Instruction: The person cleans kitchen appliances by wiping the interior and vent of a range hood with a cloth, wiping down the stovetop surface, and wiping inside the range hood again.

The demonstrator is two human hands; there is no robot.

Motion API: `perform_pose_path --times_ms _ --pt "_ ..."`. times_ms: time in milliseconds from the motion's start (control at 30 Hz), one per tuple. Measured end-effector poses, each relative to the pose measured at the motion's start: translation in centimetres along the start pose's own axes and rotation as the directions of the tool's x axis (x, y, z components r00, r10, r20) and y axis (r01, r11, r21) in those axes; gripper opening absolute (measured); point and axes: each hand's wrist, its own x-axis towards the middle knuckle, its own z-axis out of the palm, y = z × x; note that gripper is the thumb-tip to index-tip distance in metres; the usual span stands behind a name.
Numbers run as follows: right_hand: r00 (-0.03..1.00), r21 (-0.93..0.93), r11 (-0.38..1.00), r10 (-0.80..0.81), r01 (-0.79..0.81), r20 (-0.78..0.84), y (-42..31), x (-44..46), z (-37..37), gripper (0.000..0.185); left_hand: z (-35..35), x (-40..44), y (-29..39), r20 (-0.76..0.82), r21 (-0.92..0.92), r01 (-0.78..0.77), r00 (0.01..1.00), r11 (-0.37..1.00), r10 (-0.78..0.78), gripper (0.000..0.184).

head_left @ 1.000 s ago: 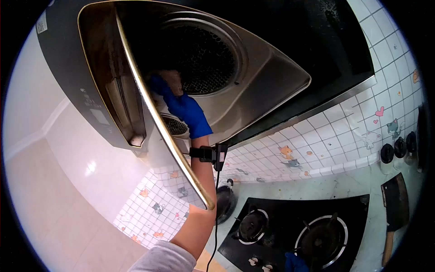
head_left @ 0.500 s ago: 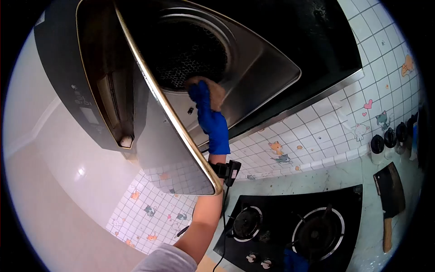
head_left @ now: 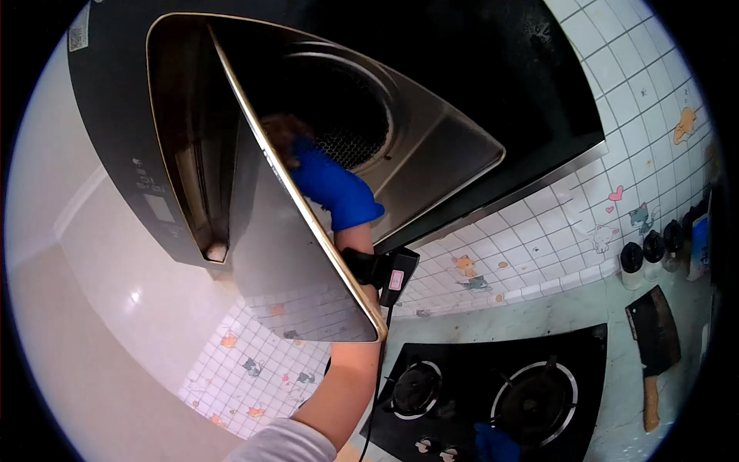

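Observation:
My left hand (head_left: 327,185), in a blue rubber glove, reaches up into the range hood behind its tilted glass panel (head_left: 296,262). It is closed on a brown sponge (head_left: 283,132), blurred and partly in shadow, at the left of the round mesh filter (head_left: 354,131). The panel's edge hides part of the fingers. A black device (head_left: 394,276) with a cable is strapped to that wrist. Low in the view, my right hand (head_left: 496,444), also blue-gloved, is over the front of the gas stove (head_left: 469,369); its fingers cannot be made out.
A cleaver (head_left: 656,339) with a wooden handle lies on the counter (head_left: 623,385) to the right. Several black-lidded jars (head_left: 633,266) stand by the tiled wall (head_left: 539,223). The hood's metal lower edge (head_left: 531,185) juts out above the stove.
My left hand has moved left and farther behind the glass panel with the sponge, its wrist now bent. The whole view has shifted slightly. My right hand stays low by the stove.

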Motion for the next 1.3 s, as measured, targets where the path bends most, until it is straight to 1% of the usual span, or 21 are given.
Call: perform_pose_path --times_ms 33,67,100,133,167,233,267,300,367,400,633,700,733,767,867,933,967,1067,1133,1233,1300 --pt "1.0 -0.013 1.0 -0.013 0.013 -0.018 0.1 0.0 -0.1 0.025 0.8 0.2 -0.2 -0.001 -0.014 -0.005 1.0 1.0 0.005 0.044" --pt "1.0 -0.019 1.0 -0.011 0.011 -0.025 0.3 -0.1 -0.3 0.025 1.7 0.3 -0.5 0.023 0.357 -0.336 0.936 0.871 0.351 0.036" --pt "0.999 -0.096 0.995 -0.012 0.009 -0.031 0.5 -0.2 -0.4 0.024 2.2 0.2 -0.6 0.173 0.651 -0.561 0.766 0.512 0.62 0.028" --pt "0.999 -0.173 0.985 -0.013 0.006 -0.038 0.7 -0.3 -0.4 0.024 2.3 -0.1 -0.4 0.274 0.673 -0.644 0.675 0.365 0.686 0.035" --pt "0.999 -0.178 0.984 -0.008 0.0 -0.041 1.4 -0.3 -0.2 0.024 2.3 -0.3 -0.2 0.268 0.673 -0.64 0.679 0.372 0.683 0.035" --pt "0.97 -0.096 0.984 -0.164 0.149 -0.178 2.5 -0.2 0.3 0.023 2.0 -0.1 0.0 0.367 0.498 -0.622 0.783 0.604 0.503 0.039" --pt "0.972 -0.091 0.985 -0.159 0.145 -0.174 2.3 -0.4 0.5 0.023 1.8 -0.1 -0.8 0.322 0.425 -0.543 0.838 0.724 0.44 0.041" --pt "0.985 -0.09 0.992 -0.102 0.09 -0.138 2.2 -0.5 0.4 0.023 1.3 0.0 -1.6 0.322 0.43 -0.543 0.838 0.721 0.439 0.041" --pt "0.993 -0.098 0.995 -0.045 0.035 -0.105 1.8 -0.2 0.1 0.023 1.5 -0.5 -2.4 0.486 0.433 -0.634 0.763 0.641 0.427 0.043" --pt "0.997 -0.107 0.994 -0.027 0.019 -0.076 1.6 -0.2 0.0 0.024 1.5 -1.2 -2.1 0.567 0.473 -0.709 0.699 0.522 0.435 0.043" --pt "0.997 -0.016 1.0 0.0 -0.001 -0.08 1.5 -0.7 0.3 0.024 -1.4 -3.7 -3.7 0.719 0.476 -0.688 0.663 0.548 0.208 0.038" --pt "0.998 -0.061 0.998 0.004 -0.008 -0.07 0.9 -0.9 -0.1 0.024 -2.3 -4.6 -4.1 0.734 0.457 -0.434 0.676 0.776 -0.055 0.037" --pt "0.998 -0.099 0.995 0.006 -0.012 -0.055 0.5 -1.2 -0.1 0.024 -2.0 -5.7 -4.6 0.693 0.356 -0.568 0.693 0.742 0.199 0.024" --pt "0.998 -0.097 0.995 0.009 -0.014 -0.055 0.6 -1.6 0.1 0.024 -2.6 -5.4 -4.2 0.695 0.355 -0.567 0.692 0.743 0.196 0.024" --pt "0.993 0.032 0.999 0.025 -0.022 -0.117 1.0 -2.0 0.3 0.023 -5.2 -2.5 -1.3 0.567 0.457 -0.505 0.8 0.733 0.197 0.021" --pt "0.998 -0.185 0.982 0.02 -0.031 -0.06 0.6 -2.5 0.3 0.023 -5.6 -1.5 -0.5 0.5 0.509 -0.463 0.845 0.726 0.188 0.021" --pt "0.998 -0.181 0.983 0.024 -0.033 -0.053 0.6 -2.6 0.4 0.023 -5.1 -1.2 0.1 0.479 0.53 -0.447 0.859 0.721 0.181 0.021" --pt "0.999 -0.068 0.997 0.027 -0.029 -0.042 1.1 -2.1 0.9 0.024 -0.1 0.8 0.4 0.365 0.526 -0.572 0.82 0.629 0.44 0.021" --pt "0.992 -0.107 0.993 -0.055 0.042 -0.115 1.6 -1.7 1.1 0.025 1.9 0.4 0.3 0.517 0.55 -0.677 0.736 0.489 0.436 0.025" --pt "0.994 -0.154 0.987 -0.053 0.038 -0.092 1.5 -1.1 0.7 0.026 1.0 -0.7 -1.4 0.53 0.547 -0.631 0.77 0.55 0.355 0.029" --pt "0.995 -0.123 0.992 -0.033 0.022 -0.091 1.3 -0.9 0.5 0.025 -0.5 -1.7 -3.6 0.535 0.588 -0.624 0.777 0.515 0.33 0.023"
